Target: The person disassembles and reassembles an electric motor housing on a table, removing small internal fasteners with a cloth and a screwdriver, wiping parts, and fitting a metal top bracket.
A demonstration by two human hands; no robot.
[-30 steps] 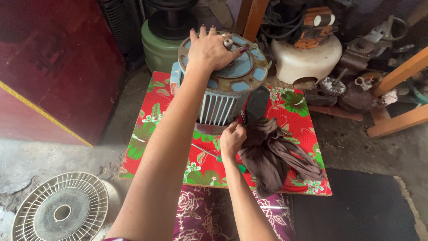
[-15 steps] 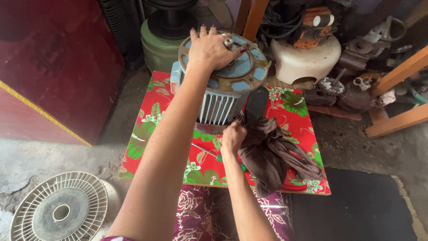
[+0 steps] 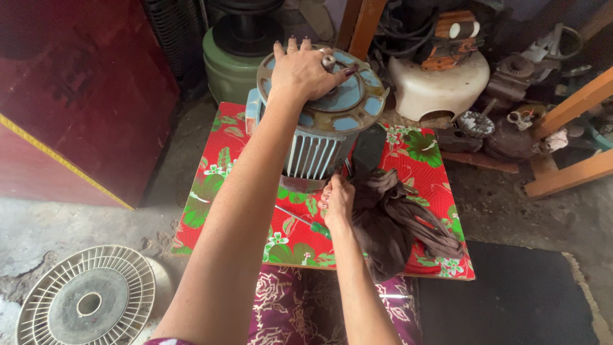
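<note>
Brown rag (image 3: 389, 220) gripped by right fingers (image 3: 336, 198); left fingers (image 3: 306, 70) spread on motor (image 3: 319, 128).

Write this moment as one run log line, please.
left hand: flat on motor top | right hand: gripping brown cloth | red floral board

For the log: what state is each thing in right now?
Left hand: palm flat on the motor's top.
Right hand: closed on the brown rag.
Motor: upright on the floral board.
Brown rag: crumpled, draped over the board's near edge.
Screwdriver: lying flat.
Fan grille: flat on the floor.
</note>
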